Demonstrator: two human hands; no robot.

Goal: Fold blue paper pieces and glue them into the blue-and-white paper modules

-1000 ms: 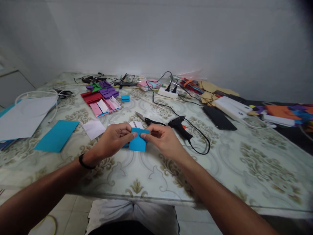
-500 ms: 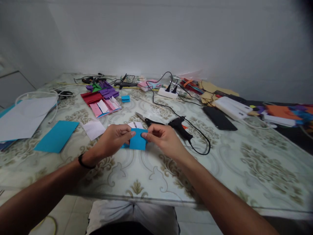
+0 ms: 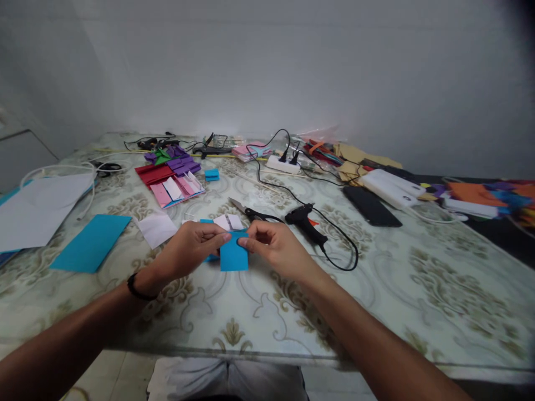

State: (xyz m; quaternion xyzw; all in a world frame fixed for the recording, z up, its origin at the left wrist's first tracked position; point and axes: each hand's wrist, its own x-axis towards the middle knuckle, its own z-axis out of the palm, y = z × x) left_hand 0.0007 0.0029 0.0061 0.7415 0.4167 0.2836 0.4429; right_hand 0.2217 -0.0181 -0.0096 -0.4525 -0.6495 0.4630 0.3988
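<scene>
Between my two hands is a small piece of blue paper (image 3: 234, 256), pinched near its upper edge. My left hand (image 3: 193, 243) grips its left corner between thumb and fingers, and my right hand (image 3: 271, 243) grips the right corner the same way. Behind the held piece, more blue paper and small white paper pieces (image 3: 229, 221) lie on the table, partly hidden by my fingers. Just beyond my right hand are scissors (image 3: 257, 214) with open-lying blades and a black glue gun (image 3: 307, 223).
To the left lie a blue sheet (image 3: 91, 243), a white paper square (image 3: 157, 228) and a stack of large white sheets (image 3: 44, 209). Folded red, pink and purple papers (image 3: 178, 189) sit further back. A white power strip (image 3: 283, 165), black phone (image 3: 371, 206) and cables occupy the right and back.
The view has tilted slightly, so the table appears lower. Both hands keep their pinch on the blue paper, and more of the blue and white pieces behind it shows.
</scene>
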